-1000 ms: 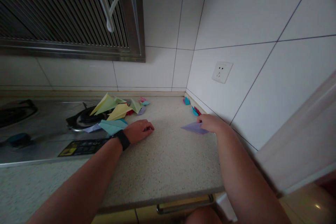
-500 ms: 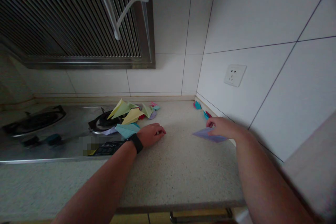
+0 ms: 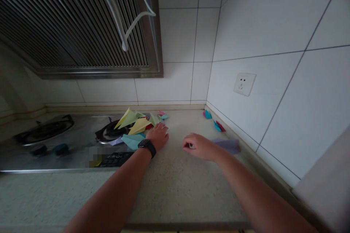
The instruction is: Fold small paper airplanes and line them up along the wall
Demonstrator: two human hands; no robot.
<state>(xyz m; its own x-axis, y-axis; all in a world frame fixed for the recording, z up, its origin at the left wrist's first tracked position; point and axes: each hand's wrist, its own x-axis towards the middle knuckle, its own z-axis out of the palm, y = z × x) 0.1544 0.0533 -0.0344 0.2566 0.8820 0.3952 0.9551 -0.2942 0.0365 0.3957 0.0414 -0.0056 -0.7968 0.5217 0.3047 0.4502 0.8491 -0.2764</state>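
My left hand, a dark watch on its wrist, reaches to the right edge of a heap of folded papers. Its fingers stretch forward, palm down; what lies beneath them is hidden. Beside it are a light blue paper plane, a yellow folded paper and a pale green one. My right hand is over the middle of the counter, fingers curled in towards the thumb, with nothing visible in them. Behind its wrist, a purple paper plane lies on the counter, partly covered by the forearm.
Small blue and red folded papers and a blue and pink one lie along the right wall. The gas stove is at left beneath the range hood. A wall socket is on the right. The counter runs in front.
My right hand has let go of the purple paper plane and moved left, leaving it by the right wall. My left hand has moved forward onto the heap's edge, covering a small purple folded paper.
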